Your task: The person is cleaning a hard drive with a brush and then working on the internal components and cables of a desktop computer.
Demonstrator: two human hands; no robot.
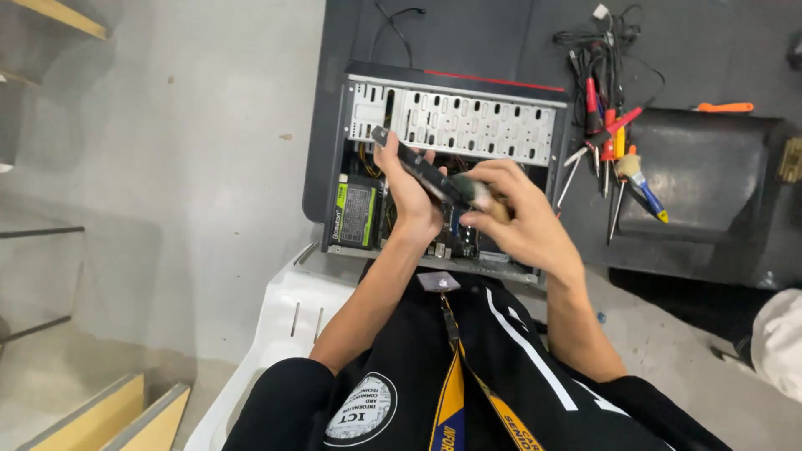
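My left hand (407, 188) holds a long, narrow dark circuit module (415, 164) tilted above an open computer case (455, 121). My right hand (514, 213) grips a small brush (478, 194) with a wooden handle, its dark bristles resting on the module's lower end. Both hands hover over the case's interior, where a power supply with a green label (357, 213) lies at the left. The board below is mostly hidden by my hands.
The case lies on a dark mat (468, 42) on a grey floor. Several screwdrivers and cables (610, 138) lie to its right beside a dark panel (710, 179). An orange-handled tool (725, 107) lies behind. Wooden boards (109, 418) sit at lower left; a white seat (284, 313) under me.
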